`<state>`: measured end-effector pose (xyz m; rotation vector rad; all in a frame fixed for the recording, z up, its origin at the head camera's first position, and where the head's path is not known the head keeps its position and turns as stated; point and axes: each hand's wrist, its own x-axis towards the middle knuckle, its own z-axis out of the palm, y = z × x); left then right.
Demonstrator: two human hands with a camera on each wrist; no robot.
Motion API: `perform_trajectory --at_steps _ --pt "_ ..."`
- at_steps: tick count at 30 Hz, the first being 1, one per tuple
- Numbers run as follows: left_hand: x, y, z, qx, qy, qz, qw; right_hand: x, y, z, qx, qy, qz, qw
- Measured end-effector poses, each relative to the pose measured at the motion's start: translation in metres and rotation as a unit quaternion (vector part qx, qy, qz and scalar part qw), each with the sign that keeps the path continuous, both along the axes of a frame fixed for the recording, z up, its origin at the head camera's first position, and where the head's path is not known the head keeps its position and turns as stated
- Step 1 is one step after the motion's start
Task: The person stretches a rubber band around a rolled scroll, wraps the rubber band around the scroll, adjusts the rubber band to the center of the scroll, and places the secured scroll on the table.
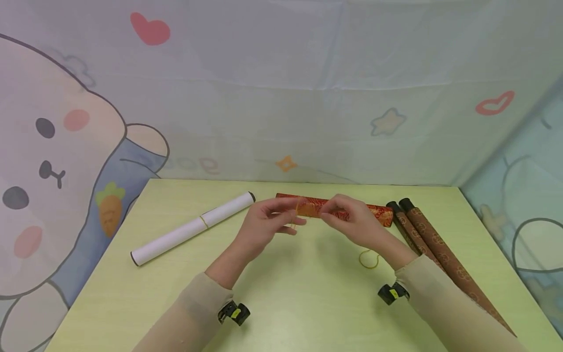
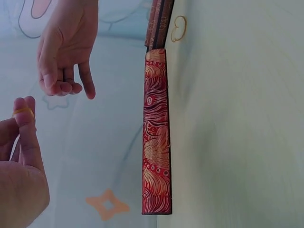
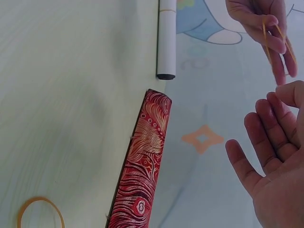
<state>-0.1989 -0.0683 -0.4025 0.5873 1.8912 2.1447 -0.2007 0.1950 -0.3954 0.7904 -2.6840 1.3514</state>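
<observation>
My left hand point(image 1: 264, 225) is raised above the table's middle, holding a thin yellow rubber band point(image 3: 267, 45) looped around its fingers and thumb. The band's strands are stretched between the digits. To its right hovers my right hand point(image 1: 352, 220), fingers loosely bent, thumb close to the index finger; I see nothing held in it. A gap separates the hands in the head view. Behind them lies a red and gold patterned long box-like piece point(image 2: 156, 137), partly hidden by the hands. A second rubber band point(image 1: 369, 259) lies on the table below the right wrist.
On the left lies a white tube point(image 1: 176, 237) with dark ends and a yellow band around its middle. Two brown patterned rolls point(image 1: 444, 249) with black ends lie at the right, partly under the right forearm. A printed curtain point(image 1: 272, 98) hangs behind the table.
</observation>
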Motion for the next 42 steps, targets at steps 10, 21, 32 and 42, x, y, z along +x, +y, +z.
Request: perform_trajectory --at_steps 10,21,32,42 --pt "0.0 -0.004 0.002 -0.036 -0.007 0.01 0.9993 -0.001 0.001 -0.002 0.007 -0.014 0.013 0.9998" --pt "0.001 -0.012 0.0 -0.051 -0.011 0.025 0.9983 -0.005 0.002 -0.004 0.026 -0.009 0.038 0.9989" --pt "0.002 -0.019 0.0 -0.116 0.025 0.037 0.9923 -0.02 0.011 -0.01 0.103 0.001 0.033 0.9941" --pt "0.004 -0.027 0.0 -0.141 0.039 0.058 0.9876 -0.035 0.028 -0.016 0.259 0.017 -0.007 0.9656"
